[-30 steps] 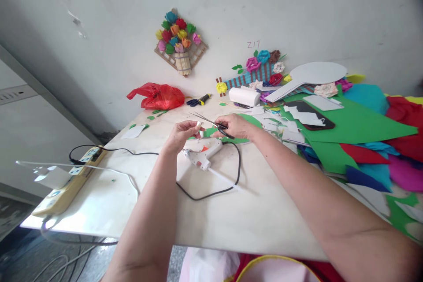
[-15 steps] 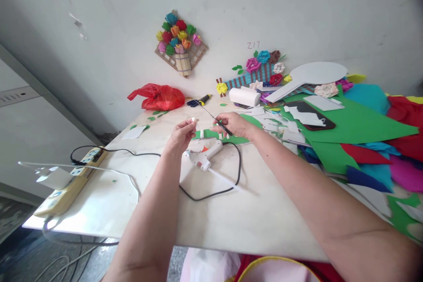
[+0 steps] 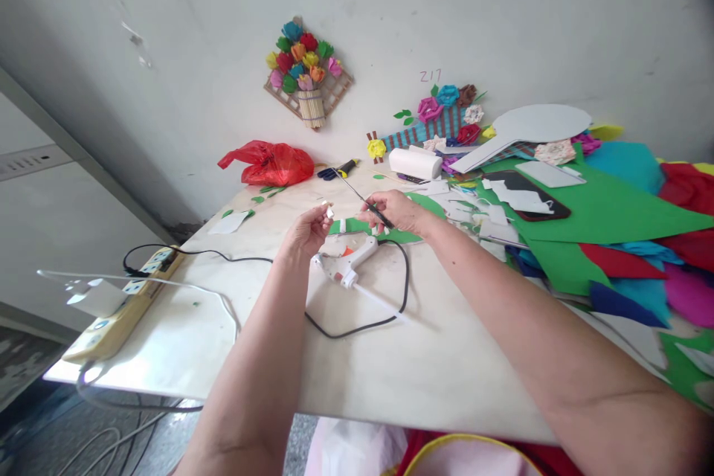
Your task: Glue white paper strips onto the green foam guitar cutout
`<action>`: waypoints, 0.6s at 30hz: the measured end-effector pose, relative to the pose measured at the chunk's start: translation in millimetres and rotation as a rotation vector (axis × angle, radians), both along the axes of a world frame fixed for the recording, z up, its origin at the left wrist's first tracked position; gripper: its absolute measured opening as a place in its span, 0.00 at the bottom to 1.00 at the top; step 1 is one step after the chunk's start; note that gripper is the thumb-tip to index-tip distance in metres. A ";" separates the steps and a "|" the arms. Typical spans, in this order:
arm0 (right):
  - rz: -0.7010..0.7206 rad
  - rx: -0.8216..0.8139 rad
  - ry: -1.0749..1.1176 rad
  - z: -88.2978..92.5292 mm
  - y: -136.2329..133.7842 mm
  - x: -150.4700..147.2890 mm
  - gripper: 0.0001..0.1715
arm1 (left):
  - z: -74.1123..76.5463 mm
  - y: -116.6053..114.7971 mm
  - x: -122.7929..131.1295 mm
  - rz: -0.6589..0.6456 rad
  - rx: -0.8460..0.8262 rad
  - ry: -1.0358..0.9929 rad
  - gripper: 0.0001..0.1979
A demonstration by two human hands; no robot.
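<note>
Between the fingertips of my left hand [image 3: 307, 231] is a small white piece [image 3: 329, 213], perhaps paper or foam. My right hand [image 3: 397, 212] is closed on a slim black-handled tool [image 3: 379, 214] with a long thin metal end pointing up and left; its exact kind is unclear. The tool and the white piece are apart. Just below both hands a white glue gun [image 3: 357, 260] lies on the table, a clear glue stick [image 3: 382, 300] protruding from its back. Behind it lies a green sheet [image 3: 418, 230] with small white bits on it.
To the left is a power strip [image 3: 120, 312] with cords. At the back are a red plastic bag [image 3: 273, 163], pliers [image 3: 338, 169] and a white roll [image 3: 414, 163]. Coloured sheets [image 3: 613, 201] and paper scraps cover the right side. A flower decoration [image 3: 304, 74] hangs on the wall.
My left hand has turned slightly, and more of the white piece shows at its fingertips. My right hand keeps its hold on the tool, nearly still. The whole view has shifted slightly.
</note>
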State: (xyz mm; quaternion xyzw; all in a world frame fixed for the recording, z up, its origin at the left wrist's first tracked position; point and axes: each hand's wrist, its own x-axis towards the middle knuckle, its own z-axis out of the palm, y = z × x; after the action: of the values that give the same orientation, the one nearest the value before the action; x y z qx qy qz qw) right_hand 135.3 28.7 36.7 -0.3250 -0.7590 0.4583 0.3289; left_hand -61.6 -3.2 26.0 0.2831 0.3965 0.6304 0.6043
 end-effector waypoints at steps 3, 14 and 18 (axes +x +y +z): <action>-0.025 0.059 -0.039 -3.1 4.1 0.8 0.24 | -2.2 1.5 -4.4 0.018 0.034 0.081 0.03; -0.129 0.069 -0.030 -0.4 5.3 5.1 0.24 | -3.6 8.1 -36.8 0.285 0.153 0.684 0.17; -0.158 0.098 -0.057 -4.1 9.0 5.8 0.24 | -6.2 17.5 -32.6 0.303 0.064 0.893 0.14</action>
State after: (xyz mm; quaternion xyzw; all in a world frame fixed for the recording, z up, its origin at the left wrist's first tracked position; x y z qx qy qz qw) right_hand 141.1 37.7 32.6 -0.3802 -0.7616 0.3840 0.3576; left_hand -94.1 14.3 19.8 0.4839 0.6349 0.5398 0.2670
